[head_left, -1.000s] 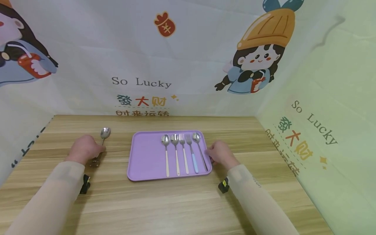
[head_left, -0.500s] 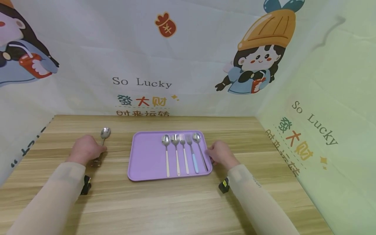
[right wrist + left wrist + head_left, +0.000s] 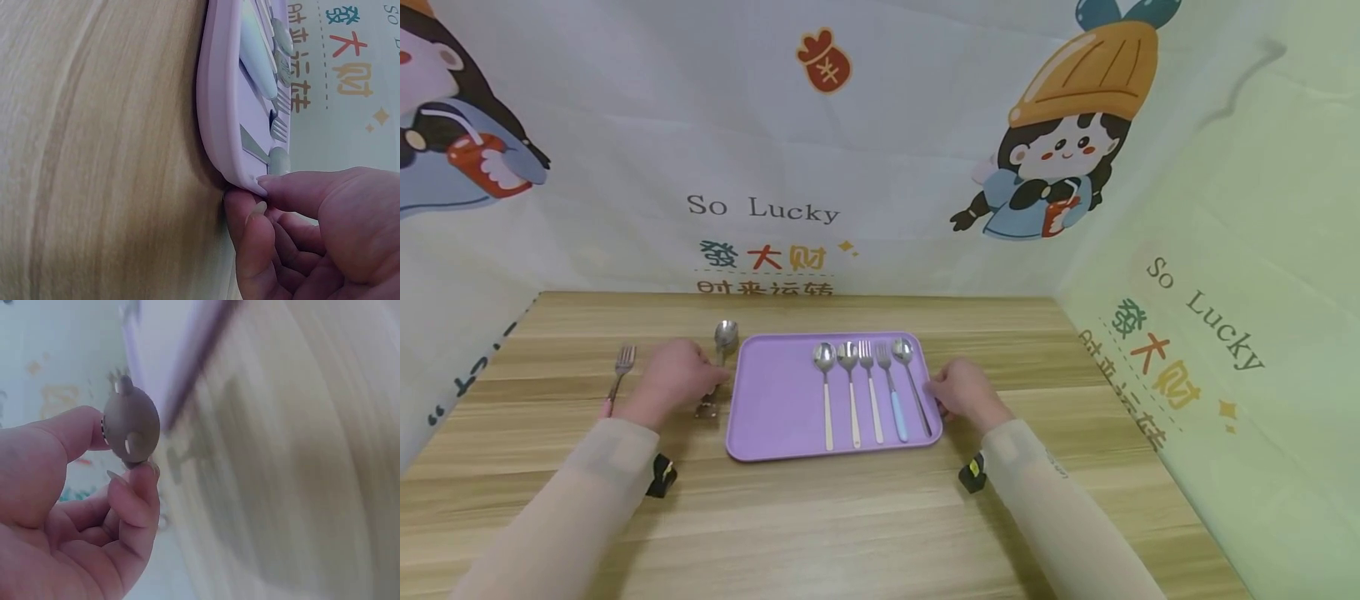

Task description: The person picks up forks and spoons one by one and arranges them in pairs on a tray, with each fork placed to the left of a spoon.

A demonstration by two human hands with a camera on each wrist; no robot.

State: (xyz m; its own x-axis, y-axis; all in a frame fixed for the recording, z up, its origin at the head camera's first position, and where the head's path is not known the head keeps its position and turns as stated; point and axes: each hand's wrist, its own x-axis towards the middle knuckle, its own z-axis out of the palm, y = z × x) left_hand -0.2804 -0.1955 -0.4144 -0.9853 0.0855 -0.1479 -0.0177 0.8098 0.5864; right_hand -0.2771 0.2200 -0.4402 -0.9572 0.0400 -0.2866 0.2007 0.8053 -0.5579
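My left hand (image 3: 679, 375) pinches a metal spoon (image 3: 726, 335) just left of the purple tray (image 3: 771, 400), its bowl pointing away from me. The left wrist view shows the spoon's brown, rounded handle end (image 3: 132, 425) between thumb and fingers of the left hand (image 3: 94, 500). At the tray's right edge, my right hand (image 3: 966, 393) grips the rim (image 3: 234, 150), thumb on top and fingers beneath. Spoons and forks lie side by side on the tray's right half, among them a blue-handled fork (image 3: 892, 396) and a dark-handled spoon (image 3: 910, 375).
A fork (image 3: 623, 367) with a pink handle lies on the wooden table (image 3: 820, 525), left of my left hand, its lower handle hidden by the arm. Printed cloth (image 3: 910, 150) hangs behind the table and along its sides.
My left hand has moved right with the spoon, bringing it close to the tray's left edge. The pink-handled fork has come into sight. The right hand and tray stay put.
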